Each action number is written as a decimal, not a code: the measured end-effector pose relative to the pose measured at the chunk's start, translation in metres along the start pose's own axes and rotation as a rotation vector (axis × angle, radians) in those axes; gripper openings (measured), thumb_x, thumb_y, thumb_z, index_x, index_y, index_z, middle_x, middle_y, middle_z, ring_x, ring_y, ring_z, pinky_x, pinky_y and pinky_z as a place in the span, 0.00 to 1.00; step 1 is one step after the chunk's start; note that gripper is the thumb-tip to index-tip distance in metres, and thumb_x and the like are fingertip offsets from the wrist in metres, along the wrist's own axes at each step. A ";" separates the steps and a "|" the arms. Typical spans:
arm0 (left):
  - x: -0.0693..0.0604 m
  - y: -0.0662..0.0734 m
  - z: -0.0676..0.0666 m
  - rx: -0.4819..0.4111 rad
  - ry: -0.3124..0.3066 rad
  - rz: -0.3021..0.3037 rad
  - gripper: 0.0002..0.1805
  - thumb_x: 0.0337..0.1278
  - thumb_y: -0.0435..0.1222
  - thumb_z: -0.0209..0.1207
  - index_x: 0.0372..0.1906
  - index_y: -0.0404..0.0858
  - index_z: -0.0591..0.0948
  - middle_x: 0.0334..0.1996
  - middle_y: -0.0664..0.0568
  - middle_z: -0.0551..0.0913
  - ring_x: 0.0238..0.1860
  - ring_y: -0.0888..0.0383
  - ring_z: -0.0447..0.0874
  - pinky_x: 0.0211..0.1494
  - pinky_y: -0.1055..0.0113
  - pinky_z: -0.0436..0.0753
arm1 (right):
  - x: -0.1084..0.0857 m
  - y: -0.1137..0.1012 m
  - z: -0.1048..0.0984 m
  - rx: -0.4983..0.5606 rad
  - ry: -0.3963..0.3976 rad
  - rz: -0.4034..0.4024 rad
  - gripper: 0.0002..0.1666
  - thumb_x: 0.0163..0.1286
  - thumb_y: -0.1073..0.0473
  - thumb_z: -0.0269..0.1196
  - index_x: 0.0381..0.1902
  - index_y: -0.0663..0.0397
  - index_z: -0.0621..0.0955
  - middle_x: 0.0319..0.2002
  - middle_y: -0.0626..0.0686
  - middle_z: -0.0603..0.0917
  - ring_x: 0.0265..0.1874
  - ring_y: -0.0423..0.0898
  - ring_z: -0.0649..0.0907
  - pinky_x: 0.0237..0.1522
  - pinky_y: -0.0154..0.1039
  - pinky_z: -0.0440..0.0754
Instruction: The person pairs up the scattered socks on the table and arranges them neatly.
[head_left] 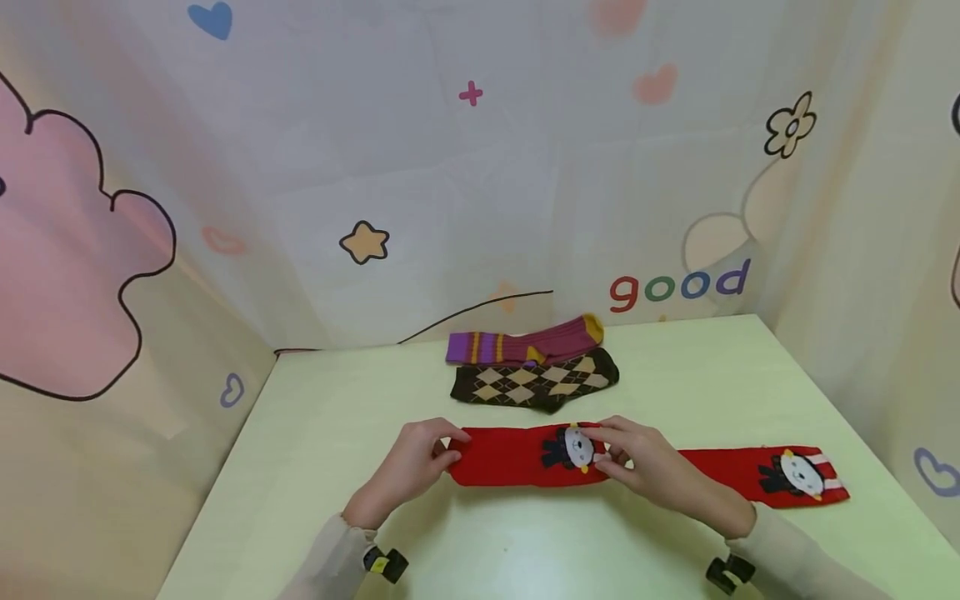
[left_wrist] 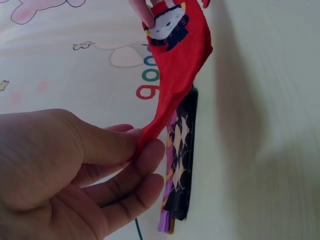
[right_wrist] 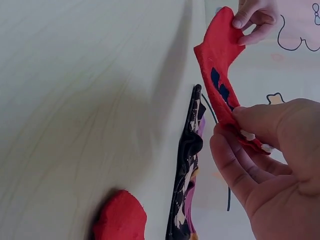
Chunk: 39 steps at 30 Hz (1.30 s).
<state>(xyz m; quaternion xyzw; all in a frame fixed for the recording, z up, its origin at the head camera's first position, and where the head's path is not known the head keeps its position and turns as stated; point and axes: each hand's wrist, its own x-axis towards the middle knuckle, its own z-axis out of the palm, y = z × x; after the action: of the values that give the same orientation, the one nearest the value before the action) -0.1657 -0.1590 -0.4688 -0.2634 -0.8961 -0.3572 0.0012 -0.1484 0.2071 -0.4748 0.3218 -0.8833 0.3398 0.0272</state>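
Observation:
A red sock (head_left: 498,457) with a cartoon animal figure is stretched level between both hands, lifted off the table. My left hand (head_left: 412,462) pinches its plain red end between thumb and fingertips, as the left wrist view also shows on the sock (left_wrist: 182,70). The patterned end is pinched by my right hand (head_left: 648,462), close beside the figure's white face. In the right wrist view the sock (right_wrist: 220,50) bends down toward the right hand's thumb and fingers. A second red sock (head_left: 802,477) with the same figure lies on the table, partly hidden behind the right forearm.
Behind the hands lie a brown argyle sock (head_left: 517,383) and a purple-and-maroon sock (head_left: 517,347) with yellow stripes, side by side and touching. The pale table (head_left: 337,392) ends at a printed curtain (head_left: 420,167) at the back and sides.

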 end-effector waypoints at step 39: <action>0.004 -0.015 0.034 0.113 -0.103 0.037 0.11 0.59 0.23 0.68 0.47 0.33 0.89 0.44 0.46 0.89 0.35 0.58 0.83 0.40 0.69 0.84 | -0.004 0.015 0.005 -0.036 -0.163 0.113 0.24 0.66 0.67 0.71 0.60 0.64 0.83 0.47 0.55 0.82 0.29 0.34 0.75 0.31 0.29 0.79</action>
<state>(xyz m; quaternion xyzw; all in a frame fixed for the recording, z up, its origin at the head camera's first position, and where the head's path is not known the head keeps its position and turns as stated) -0.1701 -0.1444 -0.5024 -0.2974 -0.9087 -0.2919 -0.0235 -0.1530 0.2141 -0.4884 0.2975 -0.9053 0.2977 -0.0581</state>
